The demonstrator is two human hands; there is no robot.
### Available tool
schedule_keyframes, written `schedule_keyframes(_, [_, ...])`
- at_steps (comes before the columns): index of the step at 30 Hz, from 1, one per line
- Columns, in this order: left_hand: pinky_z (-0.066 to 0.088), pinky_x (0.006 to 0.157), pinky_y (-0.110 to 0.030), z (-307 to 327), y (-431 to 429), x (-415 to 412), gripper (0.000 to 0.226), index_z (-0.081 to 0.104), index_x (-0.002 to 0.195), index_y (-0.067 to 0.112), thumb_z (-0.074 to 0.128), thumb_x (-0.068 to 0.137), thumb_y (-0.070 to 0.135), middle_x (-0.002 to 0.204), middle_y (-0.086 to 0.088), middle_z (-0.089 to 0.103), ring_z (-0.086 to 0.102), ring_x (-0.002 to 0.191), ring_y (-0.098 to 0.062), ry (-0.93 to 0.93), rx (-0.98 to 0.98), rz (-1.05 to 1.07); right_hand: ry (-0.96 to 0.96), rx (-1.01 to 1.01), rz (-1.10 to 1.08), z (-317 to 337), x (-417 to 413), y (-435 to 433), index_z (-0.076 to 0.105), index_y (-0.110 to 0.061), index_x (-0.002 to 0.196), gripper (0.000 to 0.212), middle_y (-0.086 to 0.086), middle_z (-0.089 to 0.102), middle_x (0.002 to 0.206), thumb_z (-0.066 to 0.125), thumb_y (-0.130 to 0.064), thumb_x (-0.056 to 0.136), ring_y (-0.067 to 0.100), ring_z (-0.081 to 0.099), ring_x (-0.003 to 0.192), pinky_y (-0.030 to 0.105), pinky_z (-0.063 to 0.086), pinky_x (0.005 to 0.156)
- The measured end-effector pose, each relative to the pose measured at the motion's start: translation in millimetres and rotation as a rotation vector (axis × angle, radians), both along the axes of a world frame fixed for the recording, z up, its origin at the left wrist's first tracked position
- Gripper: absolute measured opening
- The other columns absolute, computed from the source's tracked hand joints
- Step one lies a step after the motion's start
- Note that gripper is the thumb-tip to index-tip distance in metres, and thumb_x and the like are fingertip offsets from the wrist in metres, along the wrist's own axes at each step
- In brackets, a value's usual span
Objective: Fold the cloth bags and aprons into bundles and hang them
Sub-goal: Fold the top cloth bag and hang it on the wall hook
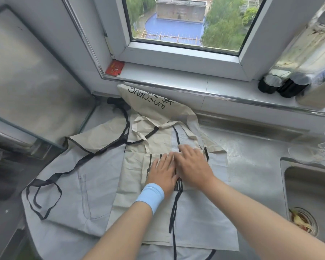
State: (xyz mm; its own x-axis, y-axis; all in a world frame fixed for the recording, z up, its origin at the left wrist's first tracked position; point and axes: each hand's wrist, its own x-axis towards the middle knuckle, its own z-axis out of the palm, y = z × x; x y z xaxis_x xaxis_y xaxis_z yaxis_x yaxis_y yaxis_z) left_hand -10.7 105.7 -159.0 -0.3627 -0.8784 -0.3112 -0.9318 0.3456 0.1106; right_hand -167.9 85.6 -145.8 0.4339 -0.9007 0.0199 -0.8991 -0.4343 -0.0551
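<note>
A grey apron with black ties lies spread on the desk, left of the fingers. The left hand and right hand press side by side, fingers flat and spread, holding nothing, on the beige cloth bags heaped beneath and beyond them.

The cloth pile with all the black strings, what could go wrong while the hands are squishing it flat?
The long black straps lie loose near the counter's front, so they might tangle or get folded in crooked. The sink sits just right of the pile with food scraps in its drain, so a sliding corner could get dirty. Both hands, left hand and right hand, press one spot, so the layers underneath may bunch.
</note>
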Motion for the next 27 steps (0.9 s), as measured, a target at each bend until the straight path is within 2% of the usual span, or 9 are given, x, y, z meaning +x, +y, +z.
schedule_keyframes(2, [0.002, 0.12, -0.038, -0.9, -2.3, 8.3, 0.067, 0.006, 0.155, 0.022, 0.023, 0.097, 0.051, 0.163, 0.0, -0.004, -0.003, 0.15, -0.021, -0.009, 0.001, -0.001, 0.001, 0.176, -0.027, -12.3, 3.3, 10.9, 0.04, -0.02, 0.148, 0.059, 0.015, 0.038, 0.153, 0.03, -0.036, 0.092, 0.034, 0.035, 0.141, 0.05, 0.034, 0.11])
schedule_keyframes(4, [-0.002, 0.12, -0.039, -2.4, -2.8, 22.4, 0.066, 0.0, 0.155, 0.028, 0.015, 0.095, 0.052, 0.163, 0.001, -0.01, -0.008, 0.15, -0.02, -0.038, -0.012, 0.002, 0.003, 0.322, -0.112, -22.4, -6.7, 15.6, 0.012, -0.028, 0.157, 0.069, 0.01, 0.005, 0.164, 0.012, -0.052, 0.093, 0.028, 0.002, 0.152, 0.047, 0.006, 0.121])
schedule_keyframes(8, [-0.008, 0.12, -0.044, -0.7, 0.0, 52.1, 0.059, -0.01, 0.153, 0.03, 0.018, 0.102, 0.039, 0.16, 0.003, -0.021, -0.021, 0.147, -0.016, -0.055, 0.034, 0.113, -0.002, 0.339, -0.085, -23.5, -22.7, 16.6, -0.005, -0.03, 0.157, 0.072, 0.001, -0.02, 0.161, 0.003, -0.059, 0.092, 0.018, -0.023, 0.148, 0.037, -0.014, 0.119])
schedule_keyframes(11, [-0.011, 0.119, -0.047, 6.6, -1.3, 59.3, 0.061, -0.01, 0.153, 0.026, 0.019, 0.103, 0.043, 0.16, 0.001, -0.021, -0.022, 0.147, -0.018, -0.135, 0.034, 0.09, 0.029, 0.319, -0.091, -23.0, -21.0, 16.7, 0.002, -0.025, 0.158, 0.071, 0.006, -0.011, 0.163, 0.007, -0.056, 0.095, 0.024, -0.014, 0.15, 0.04, -0.01, 0.118])
schedule_keyframes(14, [-0.001, 0.119, -0.046, 15.2, -4.8, 54.6, 0.063, 0.002, 0.155, 0.022, 0.031, 0.102, 0.04, 0.162, -0.002, -0.012, -0.012, 0.149, -0.025, -0.153, 0.003, 0.068, 0.086, 0.203, -0.078, -17.8, -16.6, 20.9, 0.03, -0.017, 0.153, 0.065, 0.018, 0.024, 0.159, 0.027, -0.05, 0.097, 0.037, 0.021, 0.147, 0.051, 0.016, 0.114])
schedule_keyframes(17, [0.025, 0.104, -0.038, 30.2, -6.9, 43.5, 0.049, 0.037, 0.137, 0.026, 0.047, 0.09, 0.014, 0.148, -0.002, 0.029, 0.026, 0.136, -0.028, -0.082, -0.089, -0.084, 0.022, 0.078, 0.026, -7.9, -9.6, 22.7, 0.051, -0.021, 0.129, 0.046, 0.011, 0.053, 0.127, 0.062, -0.03, 0.085, 0.033, 0.053, 0.11, 0.043, 0.046, 0.083])
schedule_keyframes(20, [0.031, 0.089, -0.037, 38.2, -0.1, 35.9, 0.038, 0.047, 0.117, 0.026, 0.044, 0.085, 0.006, 0.119, -0.002, 0.046, 0.042, 0.113, -0.027, -0.081, -0.034, -0.158, -0.064, 0.099, 0.089, -0.5, -9.0, 28.8, 0.053, -0.023, 0.099, 0.025, 0.001, 0.049, 0.097, 0.06, -0.041, 0.084, 0.024, 0.053, 0.085, 0.035, 0.04, 0.063])
schedule_keyframes(23, [0.033, 0.094, -0.038, 30.2, 7.7, 42.3, 0.028, 0.046, 0.114, 0.027, 0.047, 0.086, 0.028, 0.119, 0.001, 0.045, 0.039, 0.114, -0.025, 0.024, -0.017, -0.036, 0.039, 0.196, 0.103, 6.2, -19.5, 36.8, 0.051, -0.026, 0.107, 0.056, -0.002, 0.047, 0.106, 0.045, -0.072, 0.075, 0.019, 0.046, 0.095, 0.038, 0.044, 0.072])
schedule_keyframes(27, [0.036, 0.097, -0.033, 31.1, 0.8, 59.3, 0.063, 0.049, 0.113, 0.026, 0.061, 0.068, 0.069, 0.118, 0.006, 0.042, 0.036, 0.112, -0.019, 0.143, 0.087, -0.038, 0.051, 0.229, 0.155, 14.5, -25.9, 29.9, 0.056, -0.025, 0.102, 0.038, -0.003, 0.052, 0.107, 0.05, -0.054, 0.079, 0.02, 0.054, 0.094, 0.033, 0.041, 0.065])
